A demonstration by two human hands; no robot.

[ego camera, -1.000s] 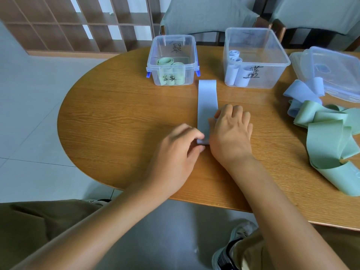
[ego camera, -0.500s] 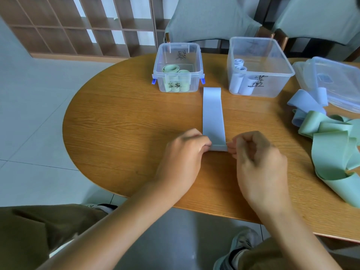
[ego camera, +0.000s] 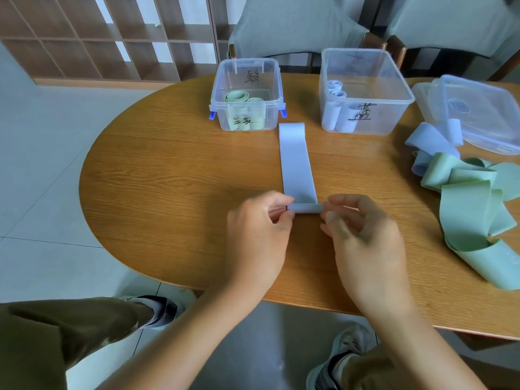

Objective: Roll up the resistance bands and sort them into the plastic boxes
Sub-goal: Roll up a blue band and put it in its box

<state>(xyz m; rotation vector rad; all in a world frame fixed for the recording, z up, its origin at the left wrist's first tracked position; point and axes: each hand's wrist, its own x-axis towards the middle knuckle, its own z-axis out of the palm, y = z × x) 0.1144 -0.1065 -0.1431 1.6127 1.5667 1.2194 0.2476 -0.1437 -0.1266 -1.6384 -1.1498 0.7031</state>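
Flat along the wooden table [ego camera: 168, 178] — blue resistance band [ego camera: 295, 161], near end turned into a small roll. Pinched at both roll ends: left hand [ego camera: 257, 235], right hand [ego camera: 365, 243] — fingers curled. Beyond, green-band box [ego camera: 247, 80] and blue-band box [ego camera: 394, 80].

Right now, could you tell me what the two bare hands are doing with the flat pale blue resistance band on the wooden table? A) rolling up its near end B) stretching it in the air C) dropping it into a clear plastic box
A: the left hand and right hand pinch a small roll at the near end of the pale blue resistance band, the rest lying flat on the wooden table.
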